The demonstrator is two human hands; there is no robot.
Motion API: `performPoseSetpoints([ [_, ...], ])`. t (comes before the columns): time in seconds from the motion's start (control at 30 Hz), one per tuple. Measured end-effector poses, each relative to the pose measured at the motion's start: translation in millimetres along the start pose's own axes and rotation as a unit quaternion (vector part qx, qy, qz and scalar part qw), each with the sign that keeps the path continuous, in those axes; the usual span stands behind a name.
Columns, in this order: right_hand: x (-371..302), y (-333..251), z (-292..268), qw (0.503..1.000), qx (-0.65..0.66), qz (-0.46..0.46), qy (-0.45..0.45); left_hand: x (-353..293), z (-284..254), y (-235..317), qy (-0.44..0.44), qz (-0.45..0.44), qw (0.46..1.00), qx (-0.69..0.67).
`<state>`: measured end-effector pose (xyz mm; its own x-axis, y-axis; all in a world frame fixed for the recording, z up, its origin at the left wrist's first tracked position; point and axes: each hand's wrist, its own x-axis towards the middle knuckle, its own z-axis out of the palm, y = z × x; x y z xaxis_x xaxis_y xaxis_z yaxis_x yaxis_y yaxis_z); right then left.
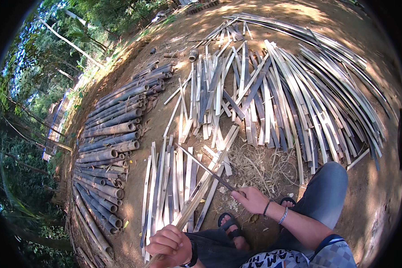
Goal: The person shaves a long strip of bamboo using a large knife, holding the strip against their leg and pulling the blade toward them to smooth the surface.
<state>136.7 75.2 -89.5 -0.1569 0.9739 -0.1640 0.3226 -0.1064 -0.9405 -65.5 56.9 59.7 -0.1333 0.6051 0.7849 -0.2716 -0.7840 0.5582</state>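
Left hand (169, 244) and right hand (251, 200) are both occupied: a pale bamboo strip (194, 203), slanted over others, is clasped toward its near end by the former; a long, dark blade (201, 164) is gripped across it by the latter, contact being unclear. Many flat strips (308, 102) appear already split; round, hollow poles (111, 130) are left whole. Thin, curled shavings (265, 172) are scattered over dry soil (370, 201).

Left fingers (166, 237) grip bamboo strip (202, 190); right fingers (242, 194) hold knife (208, 170).
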Motion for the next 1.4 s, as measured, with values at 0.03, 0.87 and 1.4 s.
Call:
performPoseSetpoints([
  [0.03, 0.2, 1.2, 1.9, 1.0, -0.008, 0.007, -0.001, 0.1, 1.1, -1.0, 0.0, 0.006, 1.0, -0.004],
  [0.87, 3.6, -2.9, 2.6, 0.999, -0.041, -0.02, -0.012, 5.4, -9.9, 2.4, 0.011, 0.006, 1.0, 0.0],
  [1.4, 29.1, 21.7, 1.8, 0.998, -0.053, 0.018, 0.038, 5.1, -1.4, -0.3, -0.019, -0.004, 1.0, 0.005],
])
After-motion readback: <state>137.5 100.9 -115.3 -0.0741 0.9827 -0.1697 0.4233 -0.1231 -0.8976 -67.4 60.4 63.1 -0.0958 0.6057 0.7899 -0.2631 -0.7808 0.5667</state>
